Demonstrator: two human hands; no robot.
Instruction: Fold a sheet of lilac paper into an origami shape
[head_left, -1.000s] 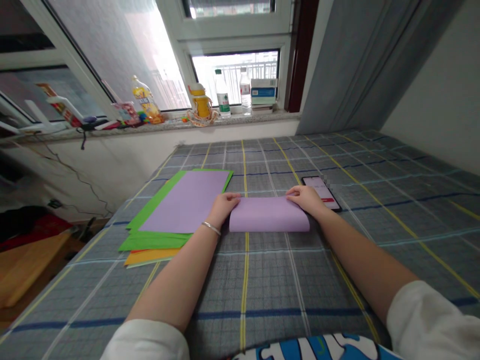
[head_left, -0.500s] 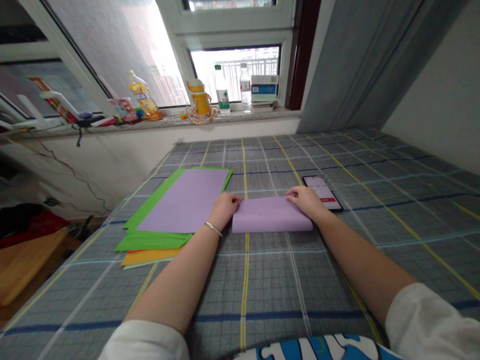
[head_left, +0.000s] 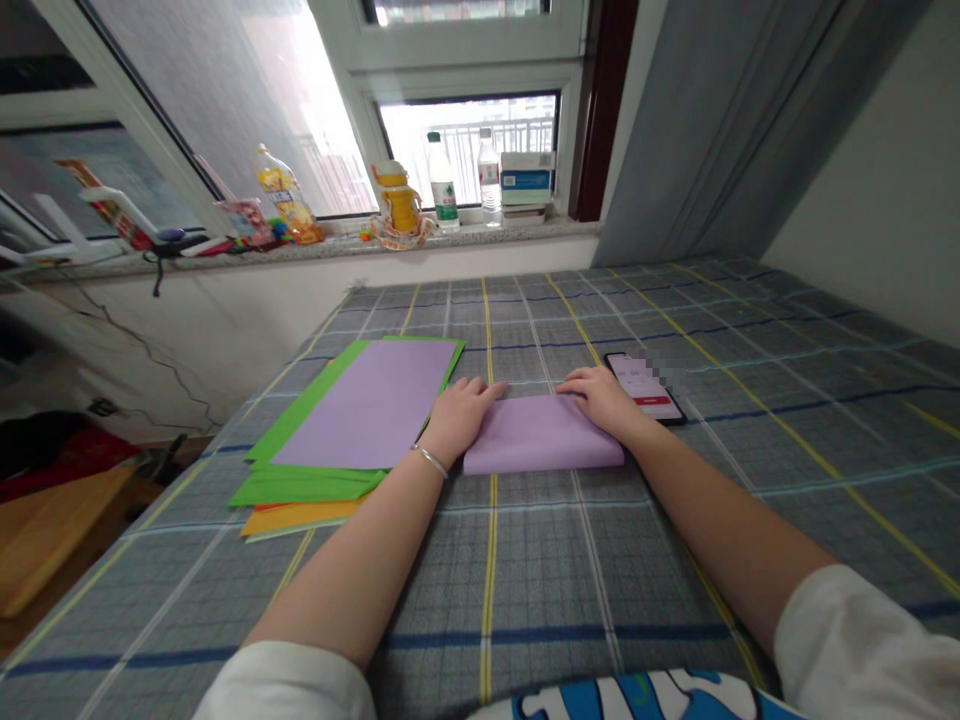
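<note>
A sheet of purple paper point(head_left: 541, 435) lies folded over in front of me, its rounded bend toward me. My left hand point(head_left: 463, 413) rests on its far left corner, fingers stretched out and pointing away to the right. On the far right part of the sheet lies my right hand point(head_left: 596, 396), its fingers extended to the left along the far edge. Neither hand grips the paper; both press on it from above. Left of my left hand is a flat purple sheet point(head_left: 367, 405) on top of green sheets point(head_left: 300, 487), with orange paper point(head_left: 307, 517) showing underneath.
A phone point(head_left: 649, 388) with a lit screen lies just beyond my right hand. The checked cloth point(head_left: 540, 570) covers the surface. On the windowsill at the back stand a yellow bottle point(head_left: 401, 205), clear bottles point(head_left: 442, 190) and small boxes point(head_left: 527, 182).
My fingers have gone from pinching the far corners to lying stretched out on the paper. Both hands have moved slightly inward. The bend at the near side looks flatter.
</note>
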